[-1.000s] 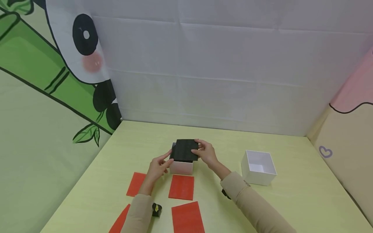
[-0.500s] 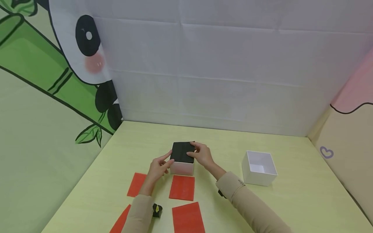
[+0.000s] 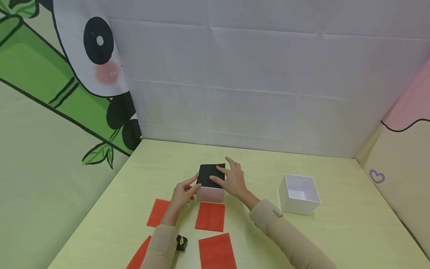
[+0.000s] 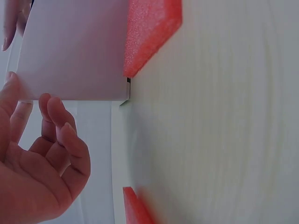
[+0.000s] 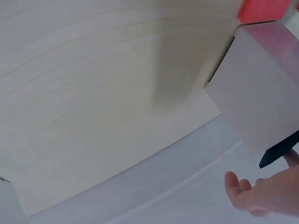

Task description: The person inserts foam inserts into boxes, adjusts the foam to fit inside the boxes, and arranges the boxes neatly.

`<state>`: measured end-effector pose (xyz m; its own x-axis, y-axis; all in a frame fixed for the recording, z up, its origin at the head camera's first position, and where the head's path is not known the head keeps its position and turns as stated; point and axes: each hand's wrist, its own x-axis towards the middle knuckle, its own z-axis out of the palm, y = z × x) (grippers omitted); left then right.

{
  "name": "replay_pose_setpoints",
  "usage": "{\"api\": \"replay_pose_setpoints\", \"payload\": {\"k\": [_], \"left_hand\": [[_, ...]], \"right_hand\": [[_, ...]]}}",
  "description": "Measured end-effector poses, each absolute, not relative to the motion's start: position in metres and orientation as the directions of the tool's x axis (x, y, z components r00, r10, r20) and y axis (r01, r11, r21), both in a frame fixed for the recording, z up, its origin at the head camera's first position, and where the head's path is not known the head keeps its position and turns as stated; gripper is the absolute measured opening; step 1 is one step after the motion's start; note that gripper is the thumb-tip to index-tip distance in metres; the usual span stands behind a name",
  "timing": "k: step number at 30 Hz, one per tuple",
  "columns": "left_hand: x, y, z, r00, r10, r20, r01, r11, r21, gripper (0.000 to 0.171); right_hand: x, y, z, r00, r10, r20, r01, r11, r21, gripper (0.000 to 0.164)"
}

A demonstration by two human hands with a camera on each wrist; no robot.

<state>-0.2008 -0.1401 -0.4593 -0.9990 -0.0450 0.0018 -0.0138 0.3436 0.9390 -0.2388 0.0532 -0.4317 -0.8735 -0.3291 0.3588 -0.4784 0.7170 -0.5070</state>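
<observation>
A white box (image 3: 209,194) stands on the table with a black foam-like sheet (image 3: 209,175) over its top. My left hand (image 3: 181,192) is at the box's left side, thumb tip at the near left corner and index fingertip at the far left one. In the left wrist view its other fingers bend loosely beside the box wall (image 4: 74,51). My right hand (image 3: 234,180) has its fingers spread over the sheet's right part, two fingertips overlapping it. In the right wrist view the black sheet's edge (image 5: 280,150) sticks out past the box rim, near the right hand (image 5: 266,192).
A white open-topped box (image 3: 299,194) stands to the right. Several red foam-like sheets lie in front of the black-topped box, among them one close to it (image 3: 209,216) and one nearer me (image 3: 217,252). Behind the table (image 3: 336,231) hangs a pale cloth wall (image 3: 252,93).
The black sheet has come left and down onto the box. My right hand has let go of its right edge and spread its fingers. The left hand has stayed in place.
</observation>
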Motion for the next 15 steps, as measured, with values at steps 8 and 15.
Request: {"api": "replay_pose_setpoints", "payload": {"k": [8,15], "left_hand": [[-0.2012,-0.1398,-0.4609,-0.999,-0.042,0.017,0.002,0.345,0.939,0.048],[-0.201,-0.1387,-0.4615,-0.999,-0.046,0.017,0.0,0.339,0.941,0.047]], "right_hand": [[-0.2376,0.0569,-0.4342,-0.85,-0.436,0.296,-0.523,0.764,-0.378,0.053],[-0.2398,0.056,-0.4383,-0.867,-0.452,0.21,-0.499,0.783,-0.372,0.056]]}}
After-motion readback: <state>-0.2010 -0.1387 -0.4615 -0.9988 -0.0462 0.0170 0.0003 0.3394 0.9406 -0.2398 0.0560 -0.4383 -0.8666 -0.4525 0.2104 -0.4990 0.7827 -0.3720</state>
